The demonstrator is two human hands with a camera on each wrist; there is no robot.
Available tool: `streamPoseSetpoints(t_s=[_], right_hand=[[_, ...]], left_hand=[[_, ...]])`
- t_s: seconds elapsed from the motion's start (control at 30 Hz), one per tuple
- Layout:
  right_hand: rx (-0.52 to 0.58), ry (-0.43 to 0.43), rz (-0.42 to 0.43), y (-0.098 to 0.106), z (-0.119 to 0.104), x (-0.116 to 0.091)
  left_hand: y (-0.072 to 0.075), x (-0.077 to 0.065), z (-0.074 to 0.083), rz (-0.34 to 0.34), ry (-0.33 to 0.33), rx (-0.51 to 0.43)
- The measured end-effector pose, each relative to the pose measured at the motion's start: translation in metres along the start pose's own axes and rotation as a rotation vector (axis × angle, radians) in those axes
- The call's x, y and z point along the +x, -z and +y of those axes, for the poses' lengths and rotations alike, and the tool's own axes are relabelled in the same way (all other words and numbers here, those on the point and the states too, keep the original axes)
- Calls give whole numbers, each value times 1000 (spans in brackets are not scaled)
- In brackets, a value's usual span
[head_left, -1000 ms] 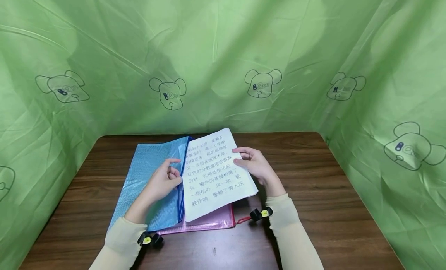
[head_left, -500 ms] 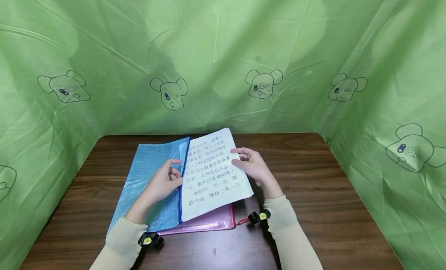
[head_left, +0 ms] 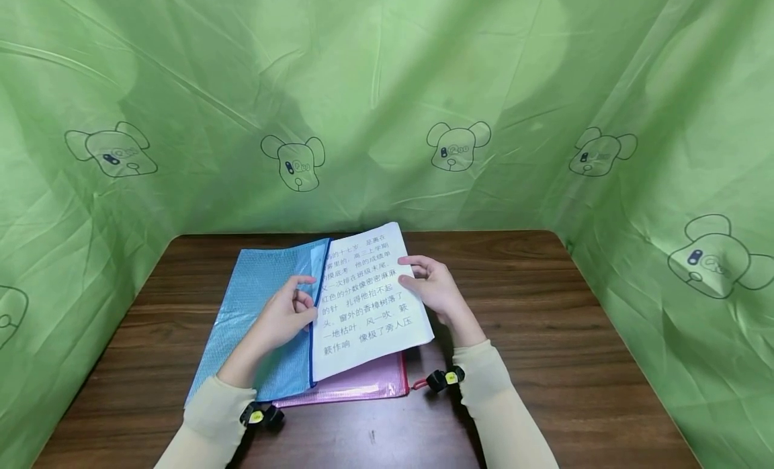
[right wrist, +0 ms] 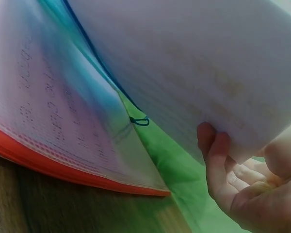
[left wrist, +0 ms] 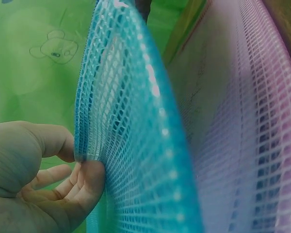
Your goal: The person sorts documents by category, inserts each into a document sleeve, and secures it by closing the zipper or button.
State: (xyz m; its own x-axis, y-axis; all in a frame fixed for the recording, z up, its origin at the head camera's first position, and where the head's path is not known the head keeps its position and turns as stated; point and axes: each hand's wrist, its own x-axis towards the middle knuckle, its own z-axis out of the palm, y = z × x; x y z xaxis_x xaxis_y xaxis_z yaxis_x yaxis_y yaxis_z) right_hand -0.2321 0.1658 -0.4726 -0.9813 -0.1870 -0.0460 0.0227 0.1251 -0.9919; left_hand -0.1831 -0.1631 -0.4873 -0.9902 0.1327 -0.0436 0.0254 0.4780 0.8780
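Note:
A blue mesh zip pouch [head_left: 242,308] lies at the left of the table, its opening edge raised. My left hand [head_left: 284,314] pinches that edge; the left wrist view shows thumb and finger on the blue mesh [left wrist: 131,131]. My right hand [head_left: 435,287] holds the right edge of white paper [head_left: 369,308] covered in handwriting, thumb on top and fingers behind. The paper's left edge goes in under the pouch's upper side. In the right wrist view the fingers [right wrist: 218,150] press against the paper's back. Beneath both lies a pink mesh zip pouch [head_left: 363,381], mostly hidden.
The brown wooden table [head_left: 526,308] carries the pouches. Green cloth [head_left: 375,106] with bear-head outlines surrounds it at the back and sides. A red zip pull loop [head_left: 419,384] sticks out from the pink pouch near the right wrist. Handwriting shows through the pink pouch [right wrist: 53,102].
My right hand has moved a little left, and the paper has slid left with it, farther into the blue pouch. The left hand keeps its hold on the pouch edge.

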Motion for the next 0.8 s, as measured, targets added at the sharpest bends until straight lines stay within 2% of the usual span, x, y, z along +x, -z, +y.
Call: streamPoseSetpoints(t_s=[0.3,0.8], right_hand=[[-48,34,54,-9,-4,-3],[-96,56,79,-21,-10,-8]], left_hand=[[0,0,1,10,3,-3],[1,1,0,20,-5,-6]])
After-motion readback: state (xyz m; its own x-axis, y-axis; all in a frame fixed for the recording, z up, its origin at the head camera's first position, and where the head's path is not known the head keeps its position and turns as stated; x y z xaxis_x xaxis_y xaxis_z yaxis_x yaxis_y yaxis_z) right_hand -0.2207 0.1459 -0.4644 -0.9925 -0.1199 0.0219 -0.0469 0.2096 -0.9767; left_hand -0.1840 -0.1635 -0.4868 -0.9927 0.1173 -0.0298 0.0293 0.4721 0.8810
